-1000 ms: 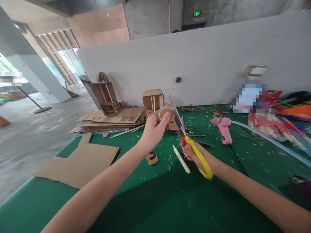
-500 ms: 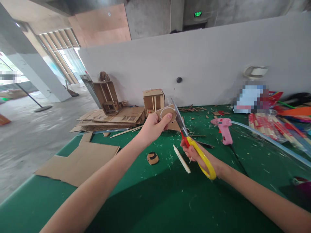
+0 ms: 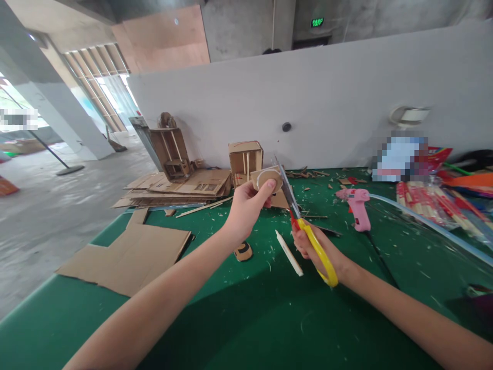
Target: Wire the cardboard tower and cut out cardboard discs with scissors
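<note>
Between thumb and fingers, my left hand pinches a small cardboard piece with a pale curved line drawn on it. My right hand is closed around the handles of scissors with yellow and red grips. The scissor blades point up and away, against the right edge of the cardboard piece. On the green table below, a small rounded cardboard disc with a black mark lies partly behind my left wrist. A white pen-like stick rests left of my right hand.
A pink glue gun stands at the right, near packaged sticks. Stacked cardboard, an upright cardboard box and a taller cardboard frame are at the back. A large cardboard sheet lies left. Scraps are scattered about.
The scissor handles have shifted slightly left against the cardboard piece and sit at a steeper angle. My left wrist now covers part of the disc. The view has shifted slightly.
</note>
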Demonstrator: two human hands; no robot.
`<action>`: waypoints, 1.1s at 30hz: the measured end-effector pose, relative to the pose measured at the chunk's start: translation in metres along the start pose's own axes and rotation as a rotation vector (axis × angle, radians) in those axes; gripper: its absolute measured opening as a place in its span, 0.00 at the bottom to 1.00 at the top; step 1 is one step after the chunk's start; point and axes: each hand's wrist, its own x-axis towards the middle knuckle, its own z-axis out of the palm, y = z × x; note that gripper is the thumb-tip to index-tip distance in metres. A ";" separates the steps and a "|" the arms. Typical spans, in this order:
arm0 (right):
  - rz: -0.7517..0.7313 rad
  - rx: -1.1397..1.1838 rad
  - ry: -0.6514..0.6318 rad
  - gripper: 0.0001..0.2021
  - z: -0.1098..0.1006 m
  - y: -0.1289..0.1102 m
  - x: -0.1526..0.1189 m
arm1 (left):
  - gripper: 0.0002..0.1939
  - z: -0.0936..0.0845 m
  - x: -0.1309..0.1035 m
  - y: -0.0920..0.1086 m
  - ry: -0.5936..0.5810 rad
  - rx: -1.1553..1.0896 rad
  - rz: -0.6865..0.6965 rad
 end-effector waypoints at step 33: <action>-0.026 -0.031 -0.092 0.22 -0.007 -0.012 -0.001 | 0.14 -0.005 -0.001 0.008 -0.159 -0.074 -0.086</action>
